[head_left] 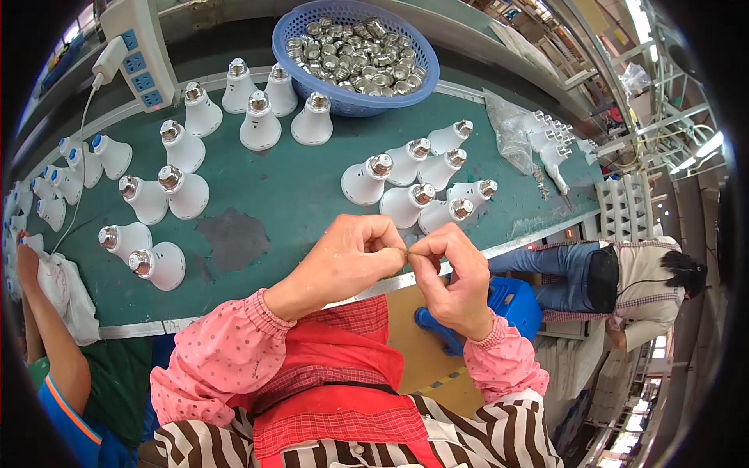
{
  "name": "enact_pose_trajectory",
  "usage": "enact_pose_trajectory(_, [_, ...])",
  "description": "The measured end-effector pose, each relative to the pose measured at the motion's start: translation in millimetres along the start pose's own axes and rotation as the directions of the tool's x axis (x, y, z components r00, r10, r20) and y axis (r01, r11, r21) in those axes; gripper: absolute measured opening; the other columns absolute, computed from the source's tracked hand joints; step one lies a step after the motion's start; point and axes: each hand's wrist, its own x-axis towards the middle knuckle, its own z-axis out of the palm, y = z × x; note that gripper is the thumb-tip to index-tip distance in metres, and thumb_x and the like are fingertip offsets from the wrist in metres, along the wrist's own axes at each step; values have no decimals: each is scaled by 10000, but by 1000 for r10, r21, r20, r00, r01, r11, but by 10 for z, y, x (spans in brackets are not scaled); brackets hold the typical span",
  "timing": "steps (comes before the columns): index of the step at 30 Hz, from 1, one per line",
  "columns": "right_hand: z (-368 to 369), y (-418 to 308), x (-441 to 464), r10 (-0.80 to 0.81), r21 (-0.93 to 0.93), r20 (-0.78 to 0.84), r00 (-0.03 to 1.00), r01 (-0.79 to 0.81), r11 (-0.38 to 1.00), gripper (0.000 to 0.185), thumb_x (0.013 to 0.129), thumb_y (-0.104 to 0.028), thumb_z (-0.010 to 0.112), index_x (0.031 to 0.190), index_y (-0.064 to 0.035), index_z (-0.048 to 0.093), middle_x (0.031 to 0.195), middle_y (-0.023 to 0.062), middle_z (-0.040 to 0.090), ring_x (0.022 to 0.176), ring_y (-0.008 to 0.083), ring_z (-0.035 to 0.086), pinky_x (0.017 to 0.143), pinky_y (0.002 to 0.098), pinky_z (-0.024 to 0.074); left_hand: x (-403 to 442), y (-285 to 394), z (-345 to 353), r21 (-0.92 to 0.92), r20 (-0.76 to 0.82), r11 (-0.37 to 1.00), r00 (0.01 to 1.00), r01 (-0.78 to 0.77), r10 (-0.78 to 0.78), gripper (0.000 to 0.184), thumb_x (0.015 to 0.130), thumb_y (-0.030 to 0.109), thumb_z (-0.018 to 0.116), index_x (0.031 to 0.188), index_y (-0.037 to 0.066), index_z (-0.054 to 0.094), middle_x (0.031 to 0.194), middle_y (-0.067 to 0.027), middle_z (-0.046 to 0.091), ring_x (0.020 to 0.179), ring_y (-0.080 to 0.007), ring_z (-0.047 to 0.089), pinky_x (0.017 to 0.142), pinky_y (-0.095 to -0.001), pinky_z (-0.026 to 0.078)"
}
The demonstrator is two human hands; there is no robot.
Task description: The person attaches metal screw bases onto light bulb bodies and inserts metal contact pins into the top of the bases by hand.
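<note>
My left hand [335,261] and my right hand [455,285] meet over the near edge of the green table. Thumb and fingers of both are pinched together, their tips almost touching around something tiny and dark that I cannot make out. Just beyond them stands a group of white bulb housings with silver screw caps [365,181], some tilted. More capped bulb housings [260,125] stand further left and at the back. A blue plastic basket [374,105] full of loose metal screw caps [359,58] sits at the table's far side.
A power strip [134,58] with a plugged-in white cable rises at the back left. Bulb housings with blue tops [113,156] line the left end, near a co-worker's arm [55,343]. A plastic bag [511,129] lies at the right. Another person [624,281] sits beyond the table.
</note>
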Motion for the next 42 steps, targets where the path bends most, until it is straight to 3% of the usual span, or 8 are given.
enact_pose_trajectory(7, [14,65,-29,-41,-9,-36,998,41,999,212,799,130,684,932,-19,615,817,71,586,616,156,577,535,283,454,60,5,23,-4,32,999,999,34,-33,50,890,42,670,908,-1,653,828,18,625,752,-44,535,657,-237,436])
enact_pose_trajectory(10, [-86,103,28,-125,-80,-25,992,123,989,230,776,136,679,932,-18,608,805,82,572,607,181,584,534,297,462,124,116,68,149,40,988,999,27,-33,53,910,41,657,922,-11,653,810,17,618,755,-33,533,662,-241,442])
enact_pose_trajectory(12, [-222,123,112,-163,-112,-13,987,161,981,236,765,139,675,926,-20,605,800,87,563,602,198,588,536,307,469,183,268,122,330,48,933,989,-146,138,66,910,42,665,939,-16,654,814,-16,631,754,-73,568,675,-265,460])
enact_pose_trajectory(16, [-607,441,451,-25,-196,-155,988,-6,981,115,857,67,653,924,-20,617,779,73,547,611,178,553,575,294,457,575,397,66,743,56,493,776,-453,629,111,892,43,691,977,-18,654,878,-108,660,792,-210,650,700,-322,494])
enact_pose_trajectory(17, [-672,588,553,16,-195,-174,985,-51,980,94,873,50,649,928,-21,619,778,79,553,615,184,564,575,306,463,684,443,66,781,43,456,765,-426,643,193,848,69,727,1009,-8,655,959,-157,664,902,-323,667,761,-388,509])
enact_pose_trajectory(20, [-726,977,758,53,-246,-163,985,-92,965,68,887,19,645,928,-25,613,798,101,582,637,229,600,591,351,484,1096,478,73,895,160,205,715,-396,680,272,824,112,748,1054,3,653,984,-149,663,953,-341,657,820,-431,502])
enact_pose_trajectory(28, [-720,1317,931,-49,-426,-1,999,44,903,82,867,-18,641,927,-26,585,898,160,626,757,389,642,666,467,512,1837,346,85,968,162,128,924,-218,347,454,772,297,816,1143,44,752,1025,-150,729,1011,-336,680,871,-462,458])
enact_pose_trajectory(42, [-801,1229,1020,-45,-538,189,981,142,831,100,866,-55,656,940,-42,589,923,168,622,827,400,653,707,492,523,1932,308,83,928,124,312,960,-202,252,397,823,320,751,1159,114,800,966,-182,778,888,-372,739,864,-475,545])
